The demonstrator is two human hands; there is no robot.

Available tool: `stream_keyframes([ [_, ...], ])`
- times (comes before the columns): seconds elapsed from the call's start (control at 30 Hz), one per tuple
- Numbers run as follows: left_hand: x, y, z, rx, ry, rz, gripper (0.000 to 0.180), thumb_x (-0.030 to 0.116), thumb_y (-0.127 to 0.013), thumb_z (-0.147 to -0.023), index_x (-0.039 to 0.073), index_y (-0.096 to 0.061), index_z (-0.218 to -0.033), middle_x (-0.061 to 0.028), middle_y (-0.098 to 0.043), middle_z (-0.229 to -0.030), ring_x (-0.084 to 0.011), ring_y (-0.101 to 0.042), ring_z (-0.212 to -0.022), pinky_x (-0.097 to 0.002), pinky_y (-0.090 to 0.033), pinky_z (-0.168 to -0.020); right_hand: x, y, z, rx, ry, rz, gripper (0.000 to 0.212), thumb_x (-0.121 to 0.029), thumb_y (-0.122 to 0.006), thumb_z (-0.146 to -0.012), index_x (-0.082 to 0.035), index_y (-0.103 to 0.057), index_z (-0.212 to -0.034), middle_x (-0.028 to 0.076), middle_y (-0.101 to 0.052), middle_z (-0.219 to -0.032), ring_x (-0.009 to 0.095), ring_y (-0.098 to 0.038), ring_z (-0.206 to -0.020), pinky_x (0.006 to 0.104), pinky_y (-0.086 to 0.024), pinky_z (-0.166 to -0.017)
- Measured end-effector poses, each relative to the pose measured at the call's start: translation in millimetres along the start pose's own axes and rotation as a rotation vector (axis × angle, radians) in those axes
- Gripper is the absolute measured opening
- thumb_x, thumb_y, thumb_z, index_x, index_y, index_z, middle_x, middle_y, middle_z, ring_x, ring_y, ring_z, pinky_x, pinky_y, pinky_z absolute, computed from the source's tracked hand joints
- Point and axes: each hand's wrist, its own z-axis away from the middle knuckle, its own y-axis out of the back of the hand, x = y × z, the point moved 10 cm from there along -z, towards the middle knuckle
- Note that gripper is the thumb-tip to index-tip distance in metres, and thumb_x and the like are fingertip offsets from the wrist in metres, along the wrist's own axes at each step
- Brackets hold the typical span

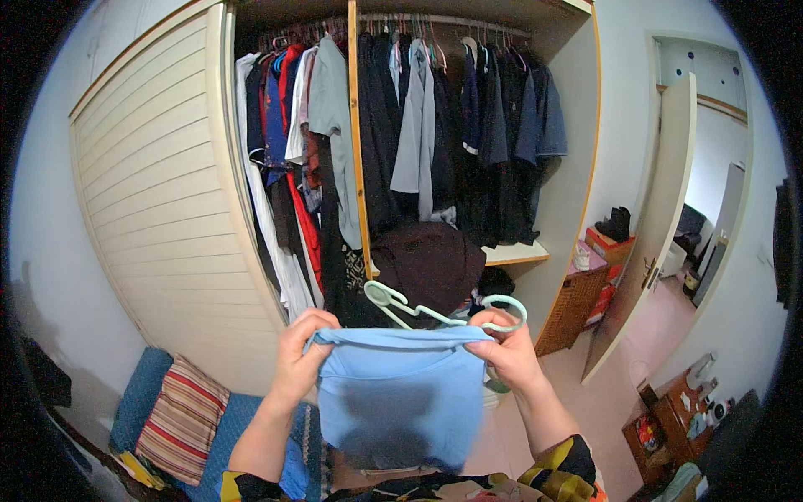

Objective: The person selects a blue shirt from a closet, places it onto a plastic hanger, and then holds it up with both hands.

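A light blue garment [401,393] hangs folded in front of me, stretched between both hands by its upper edge; its exact kind does not show. My left hand [303,347] is closed on its left top corner. The right top corner is pinched in my right hand [506,351]. That same hand also has a pale green plastic hanger [386,296], which sticks out behind the cloth toward the left. The hanger's curved end [520,311] loops around beside my right fingers. Part of the hanger is hidden behind the garment and my fingers.
Ahead stands a wardrobe full of hung clothes [414,125], its slatted sliding door [159,176] covering the left side. A dark heap of cloth [431,263] lies low inside. A blue sofa [242,418] with a striped cushion [184,418] is at lower left. An open door [648,226] stands right.
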Motion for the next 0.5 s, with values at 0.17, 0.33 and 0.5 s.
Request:
stream_keyframes([
  [0.17,-13.3,12.4,-23.8,0.039,0.146,0.192,0.015,0.015,-0.052,-0.077,0.0,-0.054,-0.079,-0.0084,-0.057,-0.087,-0.0152,-0.051,-0.08,-0.0262,-0.039,-0.074,19.0,-9.7,-1.4,0.094,-0.142,-0.055,0.014,-0.013,-0.067,-0.077,-0.006,-0.059,-0.086,-0.006,-0.054,-0.072,0.001,-0.045,-0.058,0.0162,-0.034,-0.048],
  [0.33,-26.8,-3.9,-33.1,0.015,0.239,0.324,0.016,0.016,-0.053,-0.084,0.001,-0.053,-0.084,-0.0025,-0.057,-0.083,-0.0086,-0.05,-0.079,-0.0223,-0.041,-0.071,24.1,9.9,-12.6,0.116,-0.087,-0.076,0.015,-0.014,-0.067,-0.077,-0.006,-0.059,-0.087,-0.004,-0.055,-0.069,0.001,-0.045,-0.05,0.0151,-0.033,-0.044],
  [0.5,-20.4,-23.9,-66.6,0.058,0.171,0.498,0.019,0.021,-0.054,-0.084,0.004,-0.052,-0.093,-0.0007,-0.055,-0.081,-0.0086,-0.053,-0.073,-0.023,-0.045,-0.063,6.8,47.6,-41.5,0.141,0.102,-0.267,0.019,-0.016,-0.056,-0.083,-0.007,-0.049,-0.098,0.012,-0.06,-0.082,0.014,-0.058,-0.067,0.0206,-0.044,-0.045],
])
